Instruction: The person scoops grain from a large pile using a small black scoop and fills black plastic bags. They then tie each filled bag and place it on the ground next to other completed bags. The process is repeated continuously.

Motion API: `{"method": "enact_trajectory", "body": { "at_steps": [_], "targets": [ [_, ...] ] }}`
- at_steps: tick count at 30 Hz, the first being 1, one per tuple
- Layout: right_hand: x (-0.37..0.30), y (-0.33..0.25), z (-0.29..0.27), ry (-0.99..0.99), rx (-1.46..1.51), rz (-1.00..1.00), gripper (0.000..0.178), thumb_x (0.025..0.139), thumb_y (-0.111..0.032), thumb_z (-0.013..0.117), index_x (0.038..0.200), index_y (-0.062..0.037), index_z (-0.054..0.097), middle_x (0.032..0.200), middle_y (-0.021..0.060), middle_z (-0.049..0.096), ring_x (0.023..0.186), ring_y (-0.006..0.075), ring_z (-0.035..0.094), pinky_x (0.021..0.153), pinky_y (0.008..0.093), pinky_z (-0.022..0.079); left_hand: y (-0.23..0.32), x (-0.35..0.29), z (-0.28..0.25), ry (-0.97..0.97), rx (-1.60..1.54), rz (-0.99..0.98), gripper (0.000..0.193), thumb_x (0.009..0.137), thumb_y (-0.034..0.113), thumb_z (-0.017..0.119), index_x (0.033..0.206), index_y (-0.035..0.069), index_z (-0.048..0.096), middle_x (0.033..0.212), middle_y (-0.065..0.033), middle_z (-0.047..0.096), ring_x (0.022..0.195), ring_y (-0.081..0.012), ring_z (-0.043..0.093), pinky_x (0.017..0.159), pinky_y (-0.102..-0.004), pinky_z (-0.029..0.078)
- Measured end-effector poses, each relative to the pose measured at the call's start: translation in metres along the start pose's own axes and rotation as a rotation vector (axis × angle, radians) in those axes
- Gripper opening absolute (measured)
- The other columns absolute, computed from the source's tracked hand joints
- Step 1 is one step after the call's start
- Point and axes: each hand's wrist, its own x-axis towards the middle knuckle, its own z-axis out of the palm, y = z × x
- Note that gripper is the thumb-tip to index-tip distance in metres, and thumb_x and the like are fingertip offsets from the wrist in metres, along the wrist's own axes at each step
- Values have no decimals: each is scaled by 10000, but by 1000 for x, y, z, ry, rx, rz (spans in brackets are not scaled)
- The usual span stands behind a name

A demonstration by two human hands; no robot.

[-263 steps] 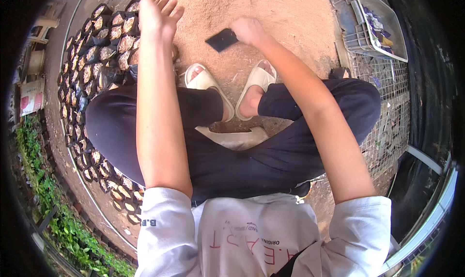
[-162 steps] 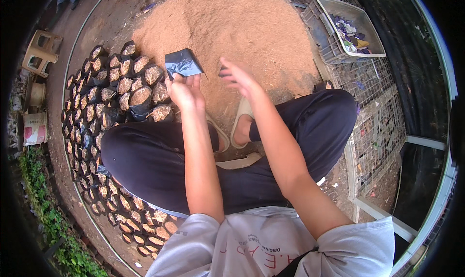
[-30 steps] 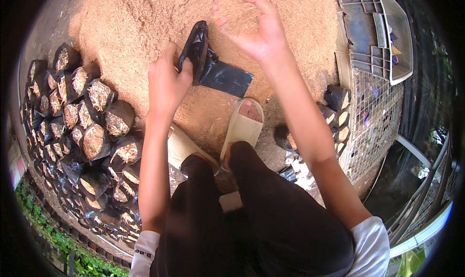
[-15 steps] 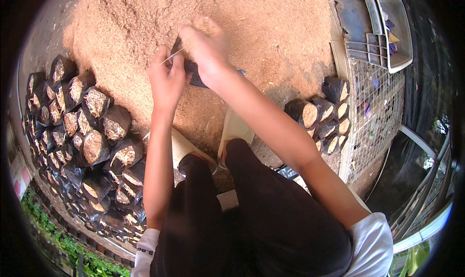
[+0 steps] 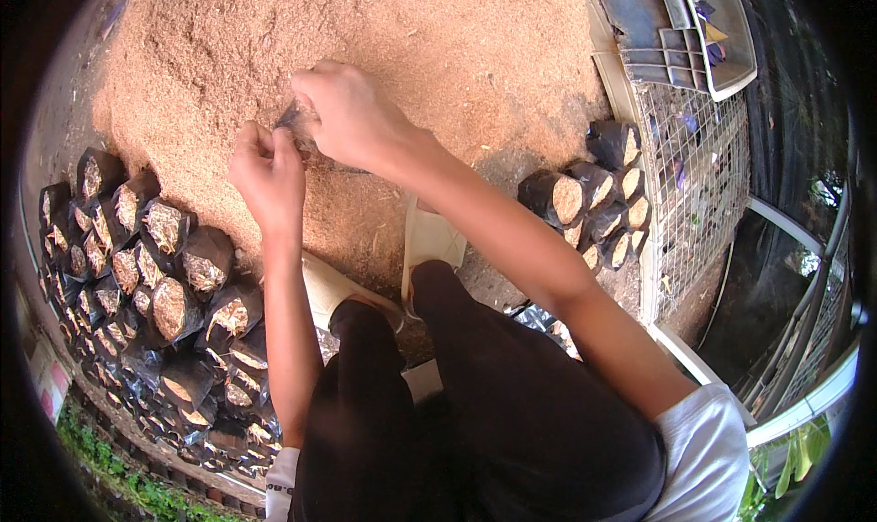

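Note:
Over the heap of light-brown husk or sawdust (image 5: 457,56), both hands come close together. My left hand (image 5: 267,177) is closed in a pinch at a small piece of black plastic bag (image 5: 290,116). From the other side my right hand (image 5: 352,120) has its fingers closed round the same black plastic, palm side hidden. Only a bit of the bag shows between the fingertips; the hands cover the rest, and whether anything is inside cannot be made out.
Many filled black bags (image 5: 174,307) with open tops crowd the left side. A smaller group of filled bags (image 5: 566,199) stands right, against a white wire-mesh panel (image 5: 690,184). A plastic crate (image 5: 731,38) lies at the far right. My pale boots (image 5: 429,239) are at the heap's edge.
Both hands have moved left in view. The right hand's loose husk is no longer visible, and the bag, earlier hanging below the hands, now shows only between the fingers. The whole view has shifted slightly.

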Motion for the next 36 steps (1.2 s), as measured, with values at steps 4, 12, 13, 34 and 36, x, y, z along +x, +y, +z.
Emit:
{"method": "enact_trajectory", "body": {
  "at_steps": [4, 12, 13, 34, 36],
  "targets": [
    [3, -5, -9, -77, -221, 52, 370, 763, -4, 751, 1107, 89, 651, 1109, 264, 686, 978, 400, 717, 870, 440, 607, 28, -4, 0, -5, 217, 130, 201, 898, 27, 639, 786, -5, 475, 611, -154, 504, 525, -191, 506, 547, -393, 465],
    [-2, 7, -10, -26, -246, -153, 407, 698, -28, 797, 1075, 61, 671, 1062, 224, 709, 1006, 371, 716, 906, 435, 598, 45, -2, -8, -355, 263, 221, 60, 876, -14, 598, 926, 4, 570, 835, -244, 646, 773, -434, 658, 696, -490, 515],
    [-3, 11, -14, -37, -221, -186, 401, 689, -34, 803, 1063, 44, 681, 1061, 218, 710, 1014, 361, 714, 911, 435, 594, 45, -2, -10, -365, 278, 229, 71, 879, -18, 590, 945, 10, 584, 830, -245, 649, 780, -446, 657, 702, -494, 515],
    [19, 190, 12, 534, -48, 0, 367, 842, -178, 783, 1194, -123, 696, 1363, 162, 623, 1233, 322, 603, 1043, 455, 504, 29, -5, -1, -244, -35, -149, 421, 753, -19, 765, 1143, 22, 613, 961, -144, 701, 696, -192, 735, 650, -334, 549],
    [29, 155, 2, 607, 349, 503, 305, 866, -127, 751, 1162, -86, 686, 1226, 155, 675, 1108, 317, 658, 956, 461, 549, 28, -9, -3, -238, -52, -175, 452, 746, -29, 774, 1164, 15, 605, 1017, -124, 665, 723, -188, 735, 643, -321, 546]
  ]
}}
